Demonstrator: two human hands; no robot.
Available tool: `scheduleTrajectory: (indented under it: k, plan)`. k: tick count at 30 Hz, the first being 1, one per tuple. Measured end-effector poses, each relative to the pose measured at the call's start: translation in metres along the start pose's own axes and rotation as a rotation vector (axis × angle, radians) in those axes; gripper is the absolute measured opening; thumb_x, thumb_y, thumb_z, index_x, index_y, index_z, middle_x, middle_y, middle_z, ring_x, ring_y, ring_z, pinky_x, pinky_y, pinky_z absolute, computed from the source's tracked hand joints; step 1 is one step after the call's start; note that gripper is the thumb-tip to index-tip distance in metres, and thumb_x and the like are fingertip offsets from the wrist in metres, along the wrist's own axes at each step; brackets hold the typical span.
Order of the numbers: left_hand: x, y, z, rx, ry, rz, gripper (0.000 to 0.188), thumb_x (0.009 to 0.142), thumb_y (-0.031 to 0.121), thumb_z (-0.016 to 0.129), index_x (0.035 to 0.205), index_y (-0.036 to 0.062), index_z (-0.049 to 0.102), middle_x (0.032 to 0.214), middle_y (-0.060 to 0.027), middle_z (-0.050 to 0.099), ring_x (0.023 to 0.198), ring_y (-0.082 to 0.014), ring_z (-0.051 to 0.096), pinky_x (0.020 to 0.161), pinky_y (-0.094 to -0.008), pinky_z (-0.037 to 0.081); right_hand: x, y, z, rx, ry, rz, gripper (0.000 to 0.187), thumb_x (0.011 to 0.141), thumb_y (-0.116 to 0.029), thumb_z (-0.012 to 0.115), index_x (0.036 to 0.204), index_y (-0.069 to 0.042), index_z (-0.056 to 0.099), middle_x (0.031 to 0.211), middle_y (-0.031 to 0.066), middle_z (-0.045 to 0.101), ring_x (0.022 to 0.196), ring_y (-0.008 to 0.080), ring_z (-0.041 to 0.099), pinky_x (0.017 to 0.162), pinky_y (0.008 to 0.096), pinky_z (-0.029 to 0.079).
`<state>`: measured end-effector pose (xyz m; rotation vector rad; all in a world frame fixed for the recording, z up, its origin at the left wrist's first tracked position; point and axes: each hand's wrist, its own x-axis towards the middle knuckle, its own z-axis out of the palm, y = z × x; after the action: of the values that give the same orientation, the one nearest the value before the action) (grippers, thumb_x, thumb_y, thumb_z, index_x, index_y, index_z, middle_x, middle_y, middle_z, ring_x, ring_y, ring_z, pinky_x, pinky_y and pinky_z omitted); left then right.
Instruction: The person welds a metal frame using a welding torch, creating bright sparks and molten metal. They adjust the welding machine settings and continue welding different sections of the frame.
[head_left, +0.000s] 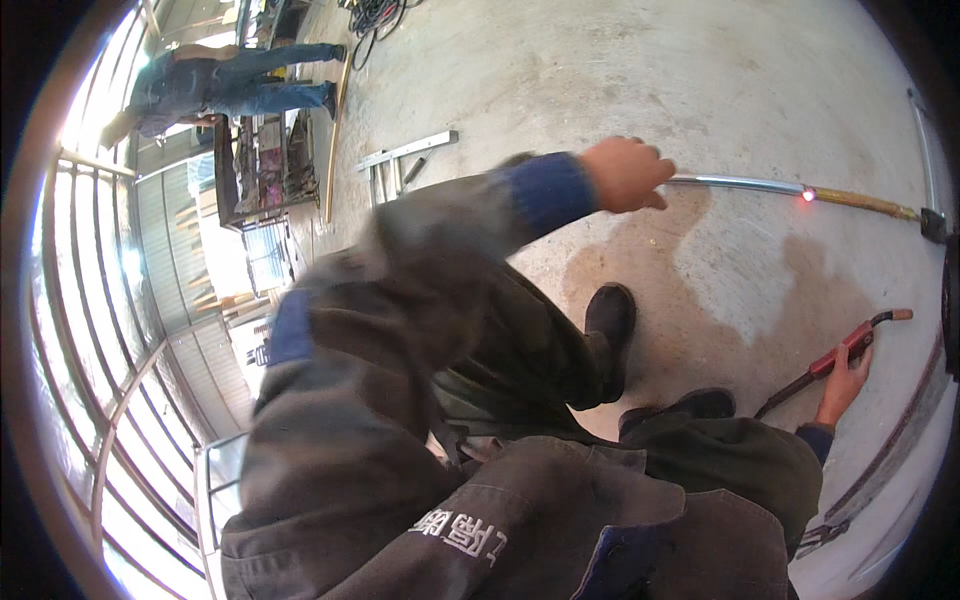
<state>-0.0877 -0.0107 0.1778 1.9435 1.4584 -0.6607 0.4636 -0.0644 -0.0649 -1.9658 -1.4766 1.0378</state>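
My left hand (pixel 628 175) reaches out in a grey sleeve with a blue cuff. Its fingers are curled round the near end of a shiny metal tube (pixel 740 182). A small red-hot spot glows where this tube meets a brownish-gold length (pixel 865 202), whose far end meets a dark block (pixel 933 226). Lower right, my right hand (pixel 846 386) is closed on the red handle of a welding torch (pixel 845 350). The torch's bent neck and copper-coloured nozzle point right, away from the glowing spot. Its dark cable trails down toward my knee.
My dark shoes (pixel 610 325) stand on the stained concrete floor (pixel 560 80). Upper left, another person (pixel 230 85) stands by a cluttered metal rack (pixel 270 165). A metal frame piece (pixel 410 150) and coiled black cables (pixel 375 15) lie on the floor. A pale bar (pixel 925 150) stands far right.
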Motion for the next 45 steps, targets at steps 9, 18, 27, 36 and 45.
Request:
scheduleTrajectory:
  k: [9, 18, 27, 36, 45]
  plan:
    - [-0.309, 0.057, 0.007, -0.244, 0.427, -0.231, 0.050, 0.088, 0.036, 0.078, 0.129, 0.0114, 0.066, 0.150, -0.0145, 0.053, 0.144, -0.0411, 0.043, 0.118, -0.0602, 0.035, -0.120, -0.222, -0.173, 0.381, -0.380, 0.446, 0.038, 0.105, -0.028, 0.058, 0.130, 0.000, 0.066, 0.126, 0.0134, 0.067, 0.109, 0.0256, 0.064, 0.102, 0.0386, 0.050]
    - [-0.389, 0.080, 0.006, -0.645, 0.564, -0.146, 0.030, 0.083, 0.023, 0.078, 0.109, 0.0091, 0.071, 0.128, -0.0130, 0.065, 0.129, -0.0365, 0.055, 0.112, -0.0571, 0.040, -0.205, -0.403, -0.139, -0.288, -0.666, 0.061, 0.019, 0.096, -0.009, 0.063, 0.103, 0.007, 0.071, 0.103, 0.0153, 0.070, 0.100, 0.0262, 0.066, 0.094, 0.0377, 0.050]
    - [-0.453, 0.147, 0.048, -0.791, 0.534, -0.319, 0.026, 0.086, 0.027, 0.072, 0.102, 0.0065, 0.072, 0.109, -0.0119, 0.069, 0.115, -0.0310, 0.058, 0.107, -0.0490, 0.042, -0.259, -0.417, -0.112, -0.561, -0.897, -0.174, 0.027, 0.093, -0.018, 0.067, 0.104, 0.006, 0.074, 0.102, 0.0242, 0.074, 0.095, 0.0408, 0.069, 0.090, 0.0443, 0.053]
    - [-0.486, 0.262, 0.108, -0.951, 0.556, -0.706, 0.035, 0.088, 0.033, 0.070, 0.111, 0.0076, 0.069, 0.115, -0.0152, 0.065, 0.116, -0.0367, 0.057, 0.102, -0.0540, 0.044, -0.388, -0.554, -0.059, -0.550, -1.323, -0.386, 0.030, 0.093, -0.021, 0.070, 0.111, 0.002, 0.075, 0.107, 0.0224, 0.076, 0.103, 0.0371, 0.073, 0.093, 0.0402, 0.055]
    - [-0.551, 0.466, 0.118, -1.681, 0.375, -1.386, 0.071, 0.098, 0.047, 0.064, 0.158, 0.0162, 0.040, 0.155, -0.0238, 0.043, 0.133, -0.0488, 0.049, 0.111, -0.0608, 0.040, -0.357, -0.526, -0.133, -0.973, -1.603, -0.047, 0.040, 0.095, -0.015, 0.068, 0.130, 0.003, 0.066, 0.094, 0.0103, 0.073, 0.065, 0.0138, 0.066, 0.053, 0.0297, 0.054]
